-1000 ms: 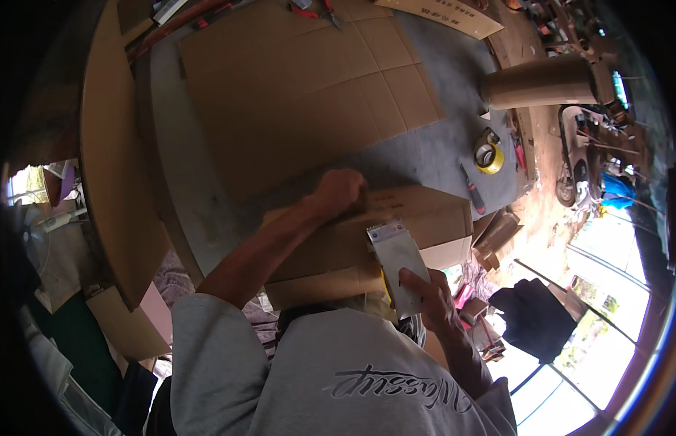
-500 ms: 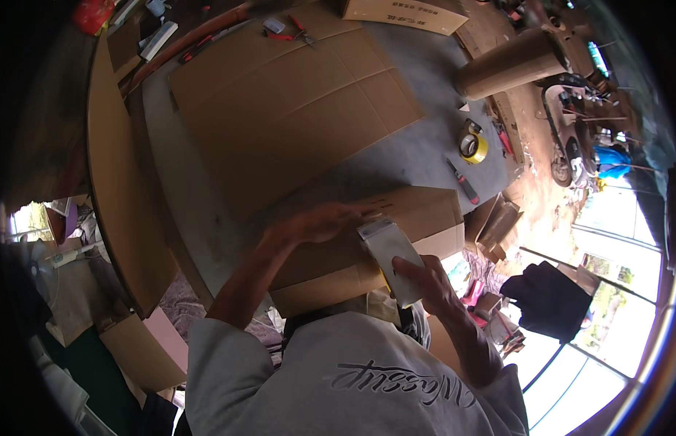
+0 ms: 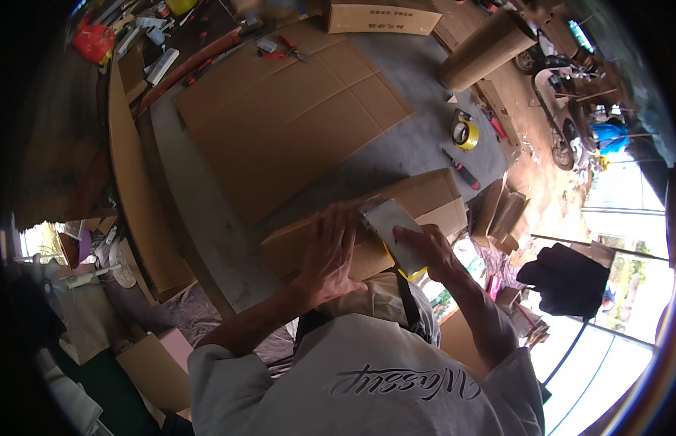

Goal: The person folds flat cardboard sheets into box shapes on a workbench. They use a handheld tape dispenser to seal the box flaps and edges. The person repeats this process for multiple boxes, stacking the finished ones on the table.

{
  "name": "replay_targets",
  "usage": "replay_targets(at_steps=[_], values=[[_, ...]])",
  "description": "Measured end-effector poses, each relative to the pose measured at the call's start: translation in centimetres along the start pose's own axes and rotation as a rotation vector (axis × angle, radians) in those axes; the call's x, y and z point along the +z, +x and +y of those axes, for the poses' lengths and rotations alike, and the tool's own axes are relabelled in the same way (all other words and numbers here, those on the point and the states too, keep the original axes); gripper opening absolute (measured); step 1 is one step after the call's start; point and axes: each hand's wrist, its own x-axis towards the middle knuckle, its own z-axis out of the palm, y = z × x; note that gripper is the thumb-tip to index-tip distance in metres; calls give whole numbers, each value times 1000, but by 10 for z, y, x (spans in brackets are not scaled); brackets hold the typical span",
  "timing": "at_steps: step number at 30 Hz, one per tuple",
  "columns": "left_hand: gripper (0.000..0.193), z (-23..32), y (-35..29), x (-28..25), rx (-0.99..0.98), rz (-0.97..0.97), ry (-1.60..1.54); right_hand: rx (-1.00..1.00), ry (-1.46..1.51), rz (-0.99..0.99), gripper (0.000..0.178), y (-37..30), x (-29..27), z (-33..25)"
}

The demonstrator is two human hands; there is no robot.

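Observation:
A long, closed cardboard box [image 3: 418, 195] lies on its side against my body, at the near edge of the grey table. My left hand [image 3: 327, 254] rests flat on its left part, fingers stretched out and slightly apart. My right hand [image 3: 427, 251] is wrapped round a tape dispenser [image 3: 397, 231], a flat grey metal body with yellow along its lower edge. The dispenser's far end touches or nearly touches the box near its middle; I cannot tell which. My palm and the dispenser hide part of the box's near face.
A flat creased cardboard sheet [image 3: 287, 123] covers much of the table [image 3: 200, 182], with red-handled pliers [image 3: 288, 49] on it. To the right lie a yellow tape roll [image 3: 465, 134] and a red-handled knife-like tool [image 3: 461, 171]. A cardboard tube [image 3: 487, 51] and another carton [image 3: 381, 17] stand beyond.
My left hand has come from the box's far top edge nearer to me and now lies flat on it. The dispenser has shifted slightly, still in my right hand; the whole view has moved a little.

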Motion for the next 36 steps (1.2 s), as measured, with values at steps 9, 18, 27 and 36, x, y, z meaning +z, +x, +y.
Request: replay_targets(at_steps=[9,18,27,36], values=[[121,16,-3,28,-52,103,149,7,206,-4,51,-7,6,21],[117,14,-2,40,-42,93,201,-161,213,-48,52,-19,2,55],[118,31,4,47,-75,112,255,-538,-23,8,50,8,-3,113],[100,36,-1,53,9,168,270,-227,245,-87,46,-8,-2,65]])
